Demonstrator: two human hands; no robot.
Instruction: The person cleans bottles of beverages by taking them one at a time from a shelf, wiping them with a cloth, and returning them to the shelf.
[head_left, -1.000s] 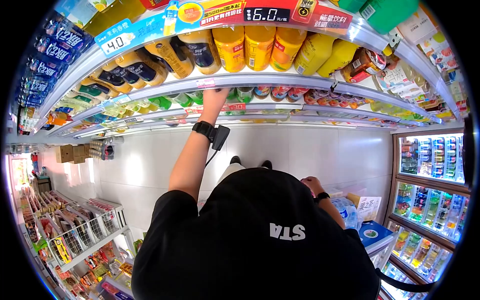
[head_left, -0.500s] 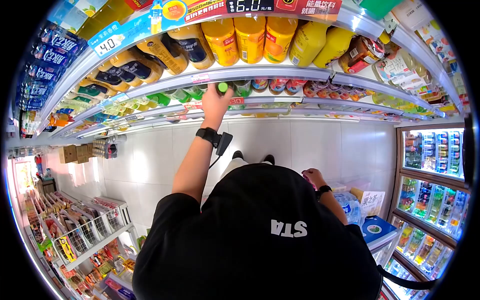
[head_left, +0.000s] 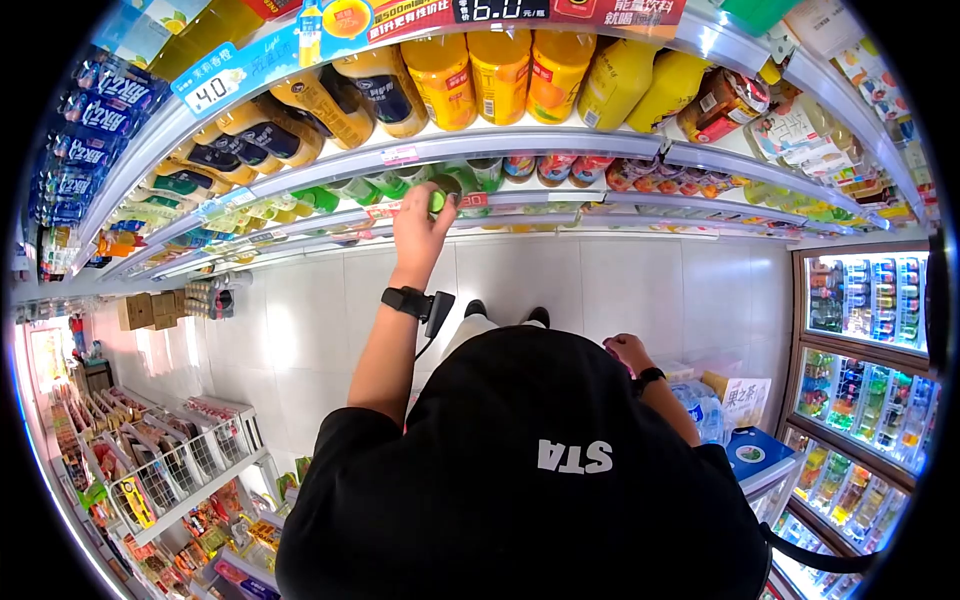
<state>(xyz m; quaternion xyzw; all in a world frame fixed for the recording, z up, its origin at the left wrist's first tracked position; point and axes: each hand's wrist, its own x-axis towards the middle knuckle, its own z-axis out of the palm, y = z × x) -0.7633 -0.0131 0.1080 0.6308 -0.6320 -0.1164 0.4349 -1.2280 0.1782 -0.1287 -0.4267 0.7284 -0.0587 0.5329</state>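
At the front of a lower drinks shelf, my left hand [head_left: 422, 222] is closed around a bottle with a green cap [head_left: 437, 202]. The hand hides most of the bottle. Green bottles [head_left: 388, 184] stand behind and beside it. My right hand [head_left: 626, 350] is low on the right side, away from the shelves, with its fingers curled round something small and pink that I cannot make out.
Orange drink bottles [head_left: 498, 78] fill the shelf above. A white rack of packets [head_left: 200, 455] stands at the lower left. Glass-door fridges [head_left: 865, 400] are on the right, near wrapped water bottles [head_left: 700, 410] and a blue box [head_left: 750, 455].
My left hand has drawn back slightly from the shelf, bringing the green-capped bottle towards me and a little left. My right hand has hardly moved.
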